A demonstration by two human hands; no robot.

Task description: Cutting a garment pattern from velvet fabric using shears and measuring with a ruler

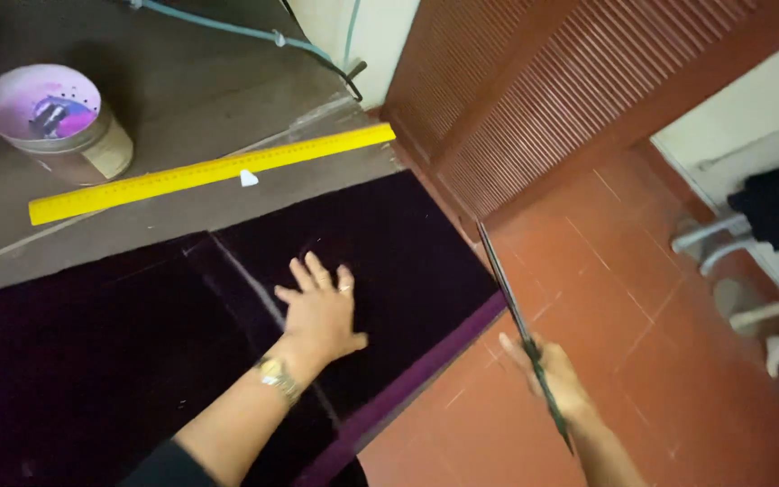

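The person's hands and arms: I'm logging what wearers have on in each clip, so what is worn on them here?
The left hand has a ring on one finger and a gold-coloured metal wristwatch at the wrist. Both forearms are bare; a dark sleeve edge shows near the left elbow. The right hand shows no jewellery.

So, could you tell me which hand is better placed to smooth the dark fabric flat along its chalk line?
Probably the left hand: it already lies open and flat on the dark fabric, beside the chalk line. The right hand is off the table, over the floor, gripping scissors.
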